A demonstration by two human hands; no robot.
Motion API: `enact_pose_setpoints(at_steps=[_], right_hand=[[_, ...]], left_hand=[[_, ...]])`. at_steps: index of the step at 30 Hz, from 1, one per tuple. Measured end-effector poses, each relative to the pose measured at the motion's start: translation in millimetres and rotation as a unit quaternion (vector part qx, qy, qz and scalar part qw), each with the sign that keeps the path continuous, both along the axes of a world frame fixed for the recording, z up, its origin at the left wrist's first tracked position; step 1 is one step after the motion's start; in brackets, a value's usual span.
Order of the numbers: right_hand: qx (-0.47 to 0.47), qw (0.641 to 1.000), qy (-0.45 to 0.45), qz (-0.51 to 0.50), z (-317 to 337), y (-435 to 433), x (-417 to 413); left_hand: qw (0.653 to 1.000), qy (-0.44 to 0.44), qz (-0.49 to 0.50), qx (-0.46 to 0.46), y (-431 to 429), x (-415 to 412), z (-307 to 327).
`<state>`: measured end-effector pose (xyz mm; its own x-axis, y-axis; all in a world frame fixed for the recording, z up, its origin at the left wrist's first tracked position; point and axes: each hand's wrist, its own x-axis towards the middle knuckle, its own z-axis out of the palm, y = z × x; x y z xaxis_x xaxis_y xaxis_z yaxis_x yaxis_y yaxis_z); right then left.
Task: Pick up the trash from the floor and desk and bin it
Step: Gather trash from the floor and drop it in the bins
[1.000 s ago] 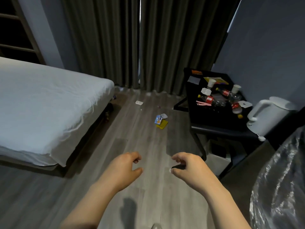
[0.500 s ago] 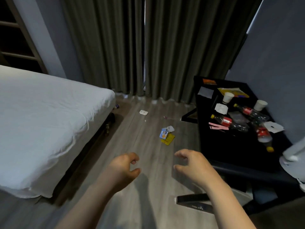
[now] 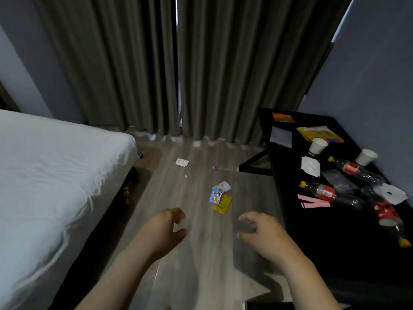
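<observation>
Trash lies on the wood floor: a yellow wrapper [image 3: 223, 203] with a blue packet [image 3: 215, 196] and a white scrap [image 3: 224, 186] beside it, a white packet [image 3: 182, 162] farther off, and a small pink-tipped stick [image 3: 218, 168]. On the black desk [image 3: 335, 231] lie several plastic bottles, one nearest [image 3: 328, 193], two paper cups [image 3: 317, 146], white wrappers [image 3: 310, 166], pink strips [image 3: 312, 201] and a yellow bag [image 3: 319, 133]. My left hand [image 3: 164, 231] and right hand [image 3: 260, 233] hover over the floor, fingers loosely curled, both holding nothing.
A bed with a white sheet [image 3: 49, 186] fills the left. Grey curtains [image 3: 178, 63] hang across the back. A small object [image 3: 140, 154] lies by the bed's far corner. Floor runs between the bed and the desk.
The view has advanced toward the curtains and desk. The white kettle and the plastic bag at the right have left the frame. Both hands stay out in front, holding nothing.
</observation>
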<state>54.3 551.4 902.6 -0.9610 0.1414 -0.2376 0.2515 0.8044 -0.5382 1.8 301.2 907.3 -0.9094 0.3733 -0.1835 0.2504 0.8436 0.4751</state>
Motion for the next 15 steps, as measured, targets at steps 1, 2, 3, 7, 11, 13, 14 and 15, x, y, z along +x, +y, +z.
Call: enact_pose_setpoints(at_steps=[1,2,3,7,11,13,14,15], right_hand=[[0.000,1.000,-0.004,-0.008,1.4,-2.9,-15.5],[0.001,1.000,-0.006,-0.018,2.2,-5.7,-30.7],[0.002,1.000,-0.007,-0.027,2.1,-8.0,-46.0],[-0.008,0.998,-0.004,-0.056,-2.6,-10.5,-96.5],[-0.008,0.997,-0.029,-0.070,-10.7,2.8,-138.7],[-0.009,0.996,-0.038,-0.081,-15.8,14.3,-164.6],[-0.009,0.996,-0.042,-0.084,-19.7,20.8,-176.9],[-0.007,0.995,-0.046,-0.084,-24.9,29.9,-193.1]], left_hand=[[1.000,0.000,-0.001,0.002,-2.9,-19.3,1.3],[1.000,-0.002,-0.006,0.004,-5.0,-38.6,2.5],[1.000,-0.003,-0.016,0.003,-6.0,-57.5,3.4],[0.999,-0.021,-0.036,-0.002,-0.2,-122.6,0.8],[0.997,-0.041,-0.057,-0.005,17.4,-173.8,-8.2],[0.997,-0.050,-0.066,-0.009,28.8,-201.0,-12.8],[0.996,-0.054,-0.068,-0.011,34.6,-214.4,-16.0],[0.996,-0.056,-0.068,-0.012,42.3,-231.9,-21.1]])
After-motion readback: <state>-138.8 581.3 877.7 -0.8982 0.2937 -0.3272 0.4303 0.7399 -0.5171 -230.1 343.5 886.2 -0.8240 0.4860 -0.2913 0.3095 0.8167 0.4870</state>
